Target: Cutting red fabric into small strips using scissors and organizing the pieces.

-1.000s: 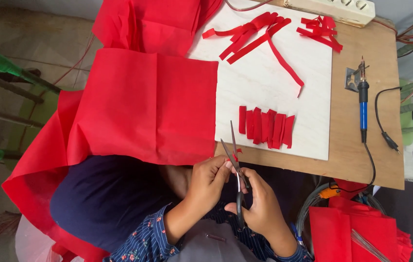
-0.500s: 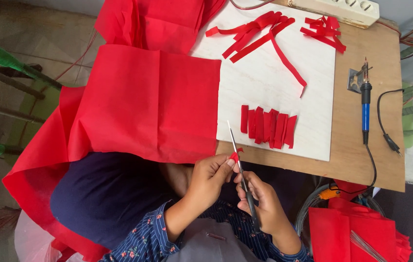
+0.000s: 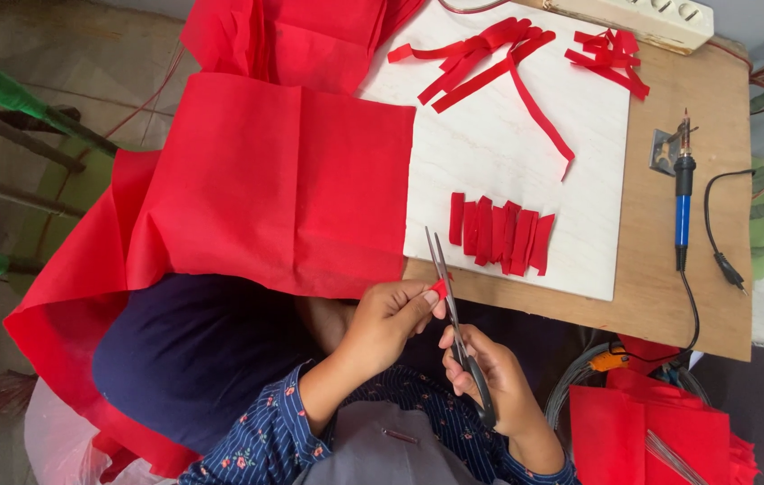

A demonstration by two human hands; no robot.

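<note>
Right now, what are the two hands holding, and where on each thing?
The right hand holds scissors by the handles. The left hand pinches a small red scrap at its edge between fingertips.

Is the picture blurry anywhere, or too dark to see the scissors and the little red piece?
Head view: even soft daylight, no glare; the scissors and small red piece look sharp; the right hand sits in mild shade over dark cloth; edges bend slightly.

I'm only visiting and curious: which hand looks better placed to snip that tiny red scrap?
Probably the right hand: it grips the scissors, whose open blades sit at the red scrap. The left hand only pinches that scrap.
</note>
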